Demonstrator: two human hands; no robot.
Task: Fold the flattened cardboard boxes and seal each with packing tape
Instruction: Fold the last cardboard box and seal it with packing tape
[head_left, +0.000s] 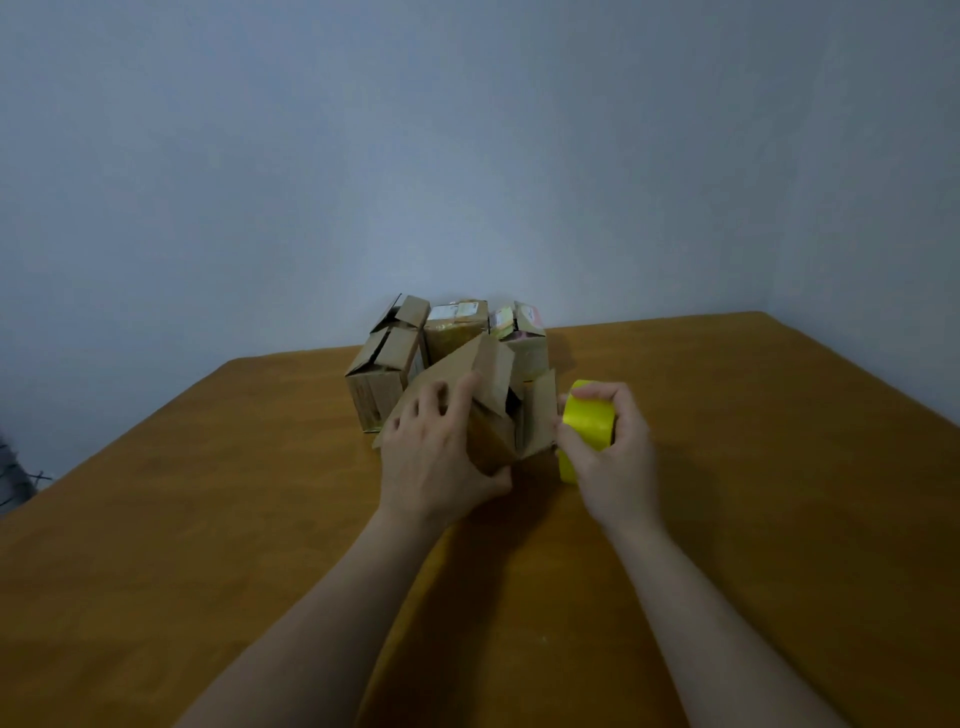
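The wooden table (208, 571) carries a cluster of folded boxes (387, 358) against the wall at twelve o'clock, probably parked there to keep the working space free. Just in front of them, the open-flapped box (537, 415) is gripped from its nine o'clock side by the left hand (436, 457), seemingly to steady it for sealing. At its three o'clock the right hand (618, 457) curls round the yellow tape roll (589, 421), held just beside a flap edge, likely to start a strip.

Brown wooden table (208, 545) against a bluish wall (467, 130); a dark object (13, 475), perhaps fabric, at left.
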